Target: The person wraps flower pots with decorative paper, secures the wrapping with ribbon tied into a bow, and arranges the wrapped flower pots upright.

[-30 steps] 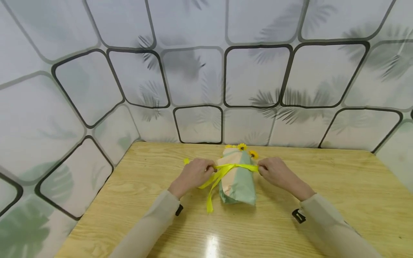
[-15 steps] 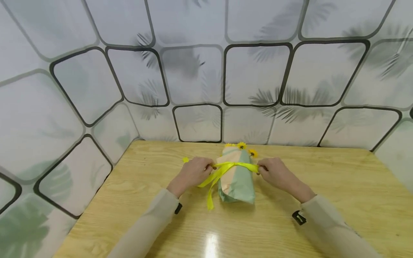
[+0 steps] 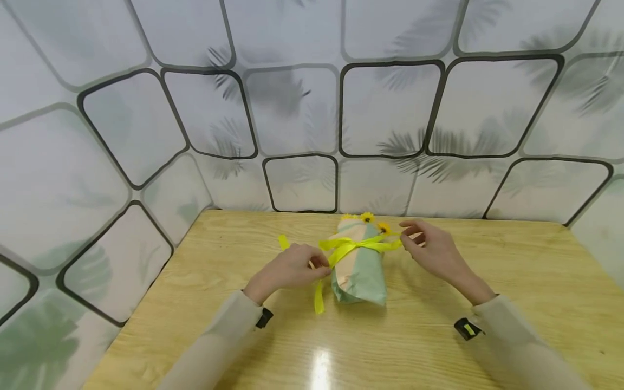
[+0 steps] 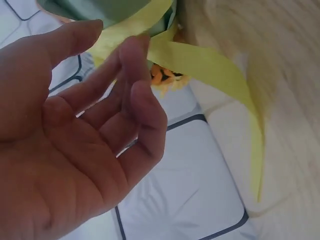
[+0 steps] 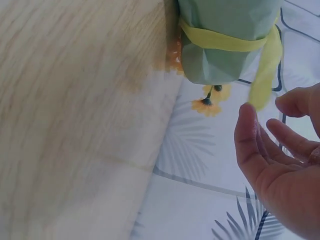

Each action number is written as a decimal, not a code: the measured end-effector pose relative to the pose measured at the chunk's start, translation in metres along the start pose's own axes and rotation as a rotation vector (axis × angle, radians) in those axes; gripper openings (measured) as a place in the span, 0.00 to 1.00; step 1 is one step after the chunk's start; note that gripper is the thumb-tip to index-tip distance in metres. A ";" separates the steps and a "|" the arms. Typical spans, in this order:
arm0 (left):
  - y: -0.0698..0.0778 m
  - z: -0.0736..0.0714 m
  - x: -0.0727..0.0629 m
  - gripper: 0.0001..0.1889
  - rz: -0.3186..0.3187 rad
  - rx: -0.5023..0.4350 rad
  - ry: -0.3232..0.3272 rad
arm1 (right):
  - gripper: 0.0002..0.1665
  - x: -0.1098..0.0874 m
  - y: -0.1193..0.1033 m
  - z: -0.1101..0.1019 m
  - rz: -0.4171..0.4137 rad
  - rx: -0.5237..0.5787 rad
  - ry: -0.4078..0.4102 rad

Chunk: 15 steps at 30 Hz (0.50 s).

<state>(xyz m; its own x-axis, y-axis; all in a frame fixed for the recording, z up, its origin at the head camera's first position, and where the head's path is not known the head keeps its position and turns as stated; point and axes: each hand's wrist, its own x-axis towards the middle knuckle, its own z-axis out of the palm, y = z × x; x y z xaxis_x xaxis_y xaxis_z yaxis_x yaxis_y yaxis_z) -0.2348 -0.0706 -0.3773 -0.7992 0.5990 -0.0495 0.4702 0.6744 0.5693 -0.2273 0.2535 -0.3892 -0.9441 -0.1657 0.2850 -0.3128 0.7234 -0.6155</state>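
Note:
A small bouquet in green and cream wrapping paper [image 3: 368, 279] lies on the table, its yellow flowers [image 3: 367, 217] showing at the far end. Round its middle runs a yellow ribbon [image 5: 225, 40], tied at the front with loops and loose tails. My left hand [image 3: 292, 268] hovers at the bouquet's left, fingers loosely bent and thumb apart, right by the ribbon [image 4: 200, 62]. On the other side, my right hand [image 3: 434, 252] has thumb and fingers spread around a ribbon end without pinching it. In the right wrist view that end hangs near the fingertips [image 5: 247, 117].
The wooden table [image 3: 439, 346] reaches back to a patterned fabric wall [image 3: 302, 184] close behind the bouquet. Another ribbon tail [image 3: 284, 242] sticks out beyond the left hand. Dark wrist straps [image 3: 468, 328] sit at both sleeves.
Both hands gripped the ribbon and held it taut sideways; now they have let go. The right hand has moved outward and up, the left slightly lower. Ribbon loops stand loose.

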 end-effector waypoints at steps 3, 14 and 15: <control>-0.004 0.003 0.004 0.08 0.019 -0.028 -0.026 | 0.17 -0.001 0.000 -0.003 -0.020 -0.018 0.029; -0.001 -0.011 0.012 0.09 -0.075 -0.425 -0.002 | 0.08 -0.016 -0.019 0.006 -0.150 0.131 -0.035; 0.004 -0.012 0.014 0.10 -0.088 -0.458 0.014 | 0.08 -0.017 -0.023 0.007 -0.150 0.161 -0.058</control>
<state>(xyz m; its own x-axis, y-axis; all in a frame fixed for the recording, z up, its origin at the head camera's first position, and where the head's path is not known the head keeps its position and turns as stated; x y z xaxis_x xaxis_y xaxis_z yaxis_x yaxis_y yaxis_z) -0.2484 -0.0644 -0.3657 -0.8350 0.5402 -0.1048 0.1890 0.4604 0.8674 -0.2045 0.2350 -0.3844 -0.8888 -0.3051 0.3420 -0.4581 0.5722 -0.6802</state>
